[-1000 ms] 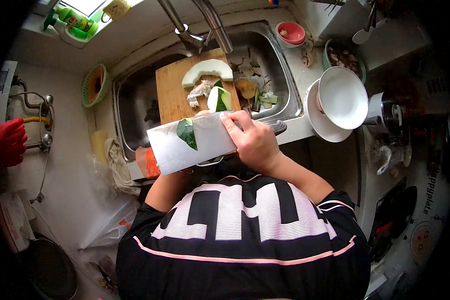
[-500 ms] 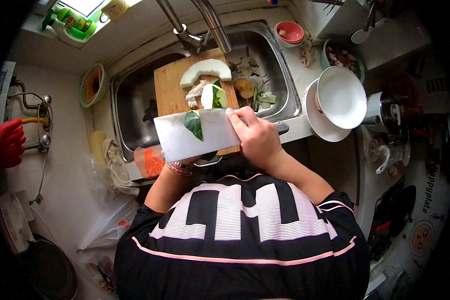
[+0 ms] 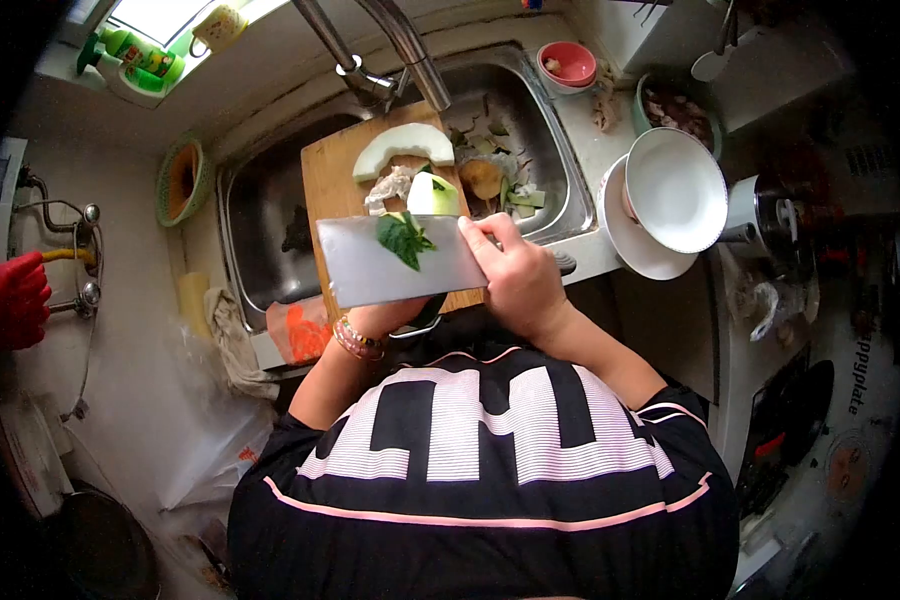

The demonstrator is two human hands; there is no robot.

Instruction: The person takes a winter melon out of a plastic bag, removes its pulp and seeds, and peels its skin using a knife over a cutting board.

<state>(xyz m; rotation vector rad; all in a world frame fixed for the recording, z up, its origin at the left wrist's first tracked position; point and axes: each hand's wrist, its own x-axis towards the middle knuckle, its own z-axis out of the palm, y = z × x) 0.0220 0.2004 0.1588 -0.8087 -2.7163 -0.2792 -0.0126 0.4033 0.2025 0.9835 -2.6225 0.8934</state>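
Observation:
My right hand [image 3: 522, 285] is closed around a cleaver [image 3: 370, 275], with the thumb against the top corner of its wide blade. A strip of dark green rind [image 3: 403, 240] clings to the blade. Just beyond the edge, a chunk of pale melon [image 3: 433, 193], probably winter melon, shows mostly bare flesh. My left hand [image 3: 378, 318] is beneath the blade, its fingers hidden. A curved white melon slice [image 3: 402, 148] and whitish pulp scraps [image 3: 389, 187] lie on the wooden cutting board [image 3: 331, 170].
The board spans a steel sink [image 3: 260, 235] with peelings [image 3: 515, 190] and a faucet [image 3: 410, 50] behind. On the right are white bowls [image 3: 676, 192], a pink bowl [image 3: 570, 62] and a bowl of meat-like pieces [image 3: 678, 110]. A green basket [image 3: 185, 180] stands left.
The rind strip has slid further onto the blade and spread out. Less dark green shows on the melon chunk. The blade has shifted slightly right, and more of my left wrist is visible.

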